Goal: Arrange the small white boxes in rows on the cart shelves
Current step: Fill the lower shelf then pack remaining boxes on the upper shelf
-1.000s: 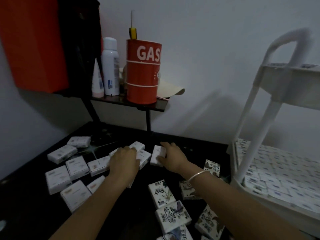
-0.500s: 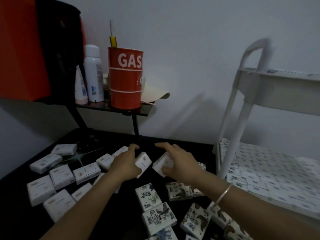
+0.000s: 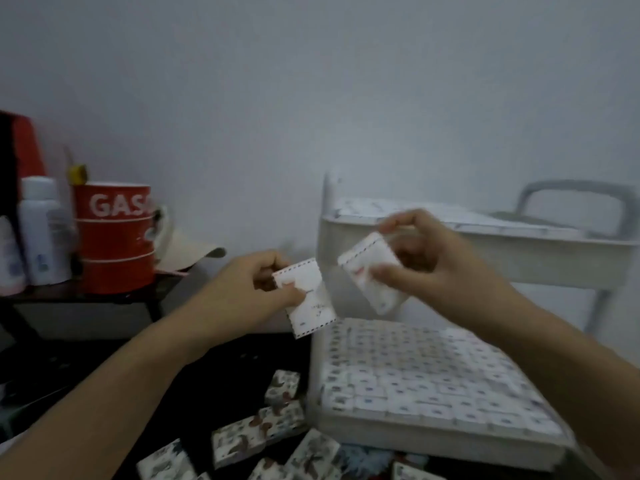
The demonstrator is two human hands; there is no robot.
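Observation:
My left hand (image 3: pixel 239 296) grips one small white box (image 3: pixel 306 297) by its upper corner, raised in the air left of the cart. My right hand (image 3: pixel 433 261) pinches a second small white box (image 3: pixel 372 271), tilted, in front of the cart's top shelf (image 3: pixel 512 251). That top shelf holds white boxes along its back. The cart's lower shelf (image 3: pixel 426 429) is packed with rows of small white boxes (image 3: pixel 415 375).
Patterned boxes (image 3: pixel 252 438) lie scattered on the dark surface below my left arm. A red tin marked GAS (image 3: pixel 116 237) and a white spray bottle (image 3: pixel 40 230) stand on a small dark shelf at the left. The cart handle (image 3: pixel 575 188) rises at the back right.
Both hands have lifted off the dark surface, each carrying a white box, and moved up and right toward the cart. The view has swung right.

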